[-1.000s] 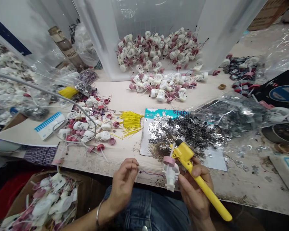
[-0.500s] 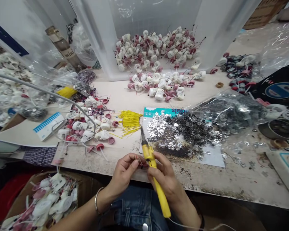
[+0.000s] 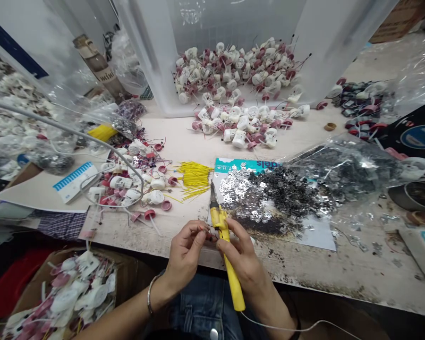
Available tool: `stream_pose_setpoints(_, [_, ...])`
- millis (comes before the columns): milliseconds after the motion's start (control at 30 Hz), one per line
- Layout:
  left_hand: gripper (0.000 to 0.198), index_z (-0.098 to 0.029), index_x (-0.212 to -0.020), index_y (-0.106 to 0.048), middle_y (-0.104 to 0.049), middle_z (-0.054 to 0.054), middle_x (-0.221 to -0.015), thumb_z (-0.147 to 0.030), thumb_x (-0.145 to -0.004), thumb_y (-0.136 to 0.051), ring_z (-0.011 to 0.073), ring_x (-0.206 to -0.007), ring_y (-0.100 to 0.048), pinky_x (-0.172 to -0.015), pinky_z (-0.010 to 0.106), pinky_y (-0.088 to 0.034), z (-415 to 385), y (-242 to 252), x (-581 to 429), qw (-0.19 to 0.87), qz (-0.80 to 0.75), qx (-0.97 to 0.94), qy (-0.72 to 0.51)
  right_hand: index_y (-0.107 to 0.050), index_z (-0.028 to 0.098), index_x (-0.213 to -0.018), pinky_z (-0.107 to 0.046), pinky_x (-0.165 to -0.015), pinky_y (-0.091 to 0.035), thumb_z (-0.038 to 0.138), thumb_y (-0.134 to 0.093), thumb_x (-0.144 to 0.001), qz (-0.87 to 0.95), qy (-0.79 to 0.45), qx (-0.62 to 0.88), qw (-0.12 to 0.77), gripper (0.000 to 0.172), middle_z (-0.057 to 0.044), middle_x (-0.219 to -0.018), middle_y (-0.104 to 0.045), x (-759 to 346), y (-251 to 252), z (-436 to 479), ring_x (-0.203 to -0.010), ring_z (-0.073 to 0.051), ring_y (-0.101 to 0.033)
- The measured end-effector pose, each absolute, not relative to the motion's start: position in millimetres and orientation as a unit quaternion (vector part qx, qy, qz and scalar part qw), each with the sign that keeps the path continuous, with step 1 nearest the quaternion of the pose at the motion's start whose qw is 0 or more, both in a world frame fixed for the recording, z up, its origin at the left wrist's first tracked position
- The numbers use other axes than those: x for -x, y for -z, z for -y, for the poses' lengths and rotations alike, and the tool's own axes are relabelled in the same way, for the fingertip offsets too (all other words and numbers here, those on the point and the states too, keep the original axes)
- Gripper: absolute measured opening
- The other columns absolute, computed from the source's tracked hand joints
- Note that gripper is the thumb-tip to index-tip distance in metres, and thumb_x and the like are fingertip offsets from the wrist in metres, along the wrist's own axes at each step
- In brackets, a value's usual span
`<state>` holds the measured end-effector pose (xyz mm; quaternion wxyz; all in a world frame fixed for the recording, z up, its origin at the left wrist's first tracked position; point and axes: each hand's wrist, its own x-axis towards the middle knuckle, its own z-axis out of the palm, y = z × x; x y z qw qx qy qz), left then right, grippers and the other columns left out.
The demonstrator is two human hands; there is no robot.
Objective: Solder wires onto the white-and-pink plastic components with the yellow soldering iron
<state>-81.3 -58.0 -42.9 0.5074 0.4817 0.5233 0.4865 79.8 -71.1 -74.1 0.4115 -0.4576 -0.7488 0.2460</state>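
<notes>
A pale wooden desk [image 3: 361, 264], speckled with dark grime, filled the view from a head-worn camera. At its near edge, a yellow-handled soldering iron [image 3: 224, 231] sat firmly in the person's right hand [image 3: 242, 257], the fingers [image 3: 233, 236] wrapped around the handle and the thin metal tip pointing up and away from the person. The left hand [image 3: 186, 250] was just beside it, its thumb and fingertips pinched narrowly on a tiny wired piece [image 3: 208, 234] – too small to make out clearly – close to the iron's barrel. A bracelet [image 3: 149, 295] circled the left wrist, and a thin white cord [image 3: 286, 328] trailed from the iron's end.

Just past the tip lay a heap of silver metal flakes [image 3: 269, 193] on a sheet of card [image 3: 315, 236], spilling from a clear plastic bag [image 3: 343, 165]. To the left were a bundle of yellow wires [image 3: 194, 179] and scattered white plastic parts with pink caps [image 3: 127, 186]. More such parts were piled in a clear plastic bin [image 3: 233, 28] at the back and in a cardboard box [image 3: 28, 293] at the lower left.
</notes>
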Motion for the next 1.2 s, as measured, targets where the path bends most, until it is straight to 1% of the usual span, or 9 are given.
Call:
stream_pose_setpoints(100, [0.009, -0.020, -0.091, -0.063, -0.066, 0.002, -0.085, -0.016, -0.092, -0.055, 0.0132, -0.083, -0.063, -0.081, 0.026, -0.050, 57.5, 38.6, 86.2, 0.431, -0.450, -0.614, -0.484, -0.052, 0.031, -0.128, -0.025, -0.091, -0.057, 0.015, -0.045, -0.093, 0.758, -0.228, 0.461, 0.401, 0.039, -0.006, -0.147, -0.041, -74.7, 73.8, 68.1, -0.115, -0.018, -0.062])
stream_pose_setpoints(200, [0.009, -0.019, -0.090, -0.063, -0.067, 0.003, -0.082, -0.014, -0.090, -0.056, 0.0137, -0.080, -0.062, -0.083, 0.028, -0.049, 58.7, 36.7, 89.4, 0.416, -0.400, -0.665, -0.474, -0.055, 0.025, -0.122, -0.029, -0.092, -0.057, 0.012, -0.044, -0.093, 0.770, -0.173, 0.453, 0.416, 0.034, -0.011, -0.149, -0.035, -68.5, 74.9, 65.5, -0.117, -0.021, -0.060])
stream_pose_setpoints(333, [0.010, -0.019, -0.088, -0.065, -0.068, 0.005, -0.085, -0.022, -0.092, -0.056, 0.0156, -0.083, -0.064, -0.078, 0.027, -0.053, 64.6, 37.8, 89.3, 0.483, -0.432, -0.600, -0.470, -0.055, 0.022, -0.117, -0.035, -0.099, -0.054, 0.009, -0.046, -0.091, 0.754, -0.128, 0.473, 0.438, 0.031, -0.012, -0.148, -0.034, -63.9, 72.6, 63.3, -0.132, -0.025, -0.047])
stream_pose_setpoints(567, [0.020, -0.016, -0.089, -0.066, -0.068, 0.006, -0.092, -0.036, -0.090, -0.060, 0.0163, -0.083, -0.065, -0.078, 0.027, -0.054, 66.5, 42.0, 87.9, 0.507, -0.559, -0.446, -0.481, -0.058, 0.022, -0.096, -0.030, -0.097, -0.054, 0.007, -0.054, -0.086, 0.721, -0.190, 0.485, 0.458, 0.019, -0.007, -0.137, -0.041, -76.2, 53.0, 59.0, -0.122, -0.019, -0.055])
stream_pose_setpoints(667, [0.020, -0.017, -0.085, -0.064, -0.066, 0.007, -0.094, -0.036, -0.089, -0.062, 0.0180, -0.088, -0.064, -0.081, 0.029, -0.053, 63.3, 41.0, 86.3, 0.506, -0.548, -0.452, -0.490, -0.056, 0.023, -0.102, -0.031, -0.096, -0.055, 0.006, -0.051, -0.086, 0.731, -0.198, 0.464, 0.458, 0.024, -0.007, -0.140, -0.038, -79.5, 51.8, 54.8, -0.127, -0.020, -0.051])
stream_pose_setpoints(767, [0.018, -0.017, -0.083, -0.062, -0.066, 0.006, -0.088, -0.033, -0.091, -0.059, 0.0173, -0.085, -0.062, -0.079, 0.028, -0.052, 61.2, 40.5, 85.2, 0.482, -0.517, -0.504, -0.497, -0.054, 0.025, -0.111, -0.030, -0.094, -0.056, 0.009, -0.044, -0.089, 0.773, -0.217, 0.420, 0.423, 0.029, -0.008, -0.145, -0.033, -81.2, 51.3, 46.8, -0.131, -0.021, -0.047])
stream_pose_setpoints(933, [0.017, -0.017, -0.085, -0.064, -0.068, 0.007, -0.089, -0.031, -0.092, -0.057, 0.0178, -0.086, -0.063, -0.080, 0.029, -0.051, 60.7, 43.7, 88.3, 0.469, -0.477, -0.562, -0.487, -0.053, 0.026, -0.109, -0.031, -0.099, -0.052, 0.009, -0.041, -0.091, 0.798, -0.284, 0.409, 0.339, 0.027, -0.007, -0.145, -0.035, -84.5, 44.6, 36.3, -0.132, -0.020, -0.046])
stream_pose_setpoints(1100, [0.023, -0.015, -0.088, -0.064, -0.072, 0.008, -0.088, -0.038, -0.090, -0.059, 0.0187, -0.084, -0.066, -0.081, 0.030, -0.051, 52.6, 44.7, 89.0, 0.524, -0.576, -0.434, -0.454, -0.056, 0.023, -0.098, -0.027, -0.086, -0.060, 0.004, -0.053, -0.084, 0.743, -0.215, 0.409, 0.483, 0.024, -0.007, -0.137, -0.040, -92.3, 50.1, 52.7, -0.121, -0.020, -0.056])
stream_pose_setpoints(1200, [0.025, -0.016, -0.087, -0.061, -0.072, 0.007, -0.083, -0.041, -0.087, -0.062, 0.0187, -0.080, -0.066, -0.078, 0.030, -0.051, 44.8, 41.5, 85.1, 0.536, -0.578, -0.405, -0.463, -0.053, 0.019, -0.082, -0.024, -0.077, -0.062, 0.003, -0.062, -0.079, 0.722, -0.245, 0.403, 0.506, 0.019, -0.007, -0.134, -0.042, -99.3, 52.6, 72.1, -0.113, -0.019, -0.061])
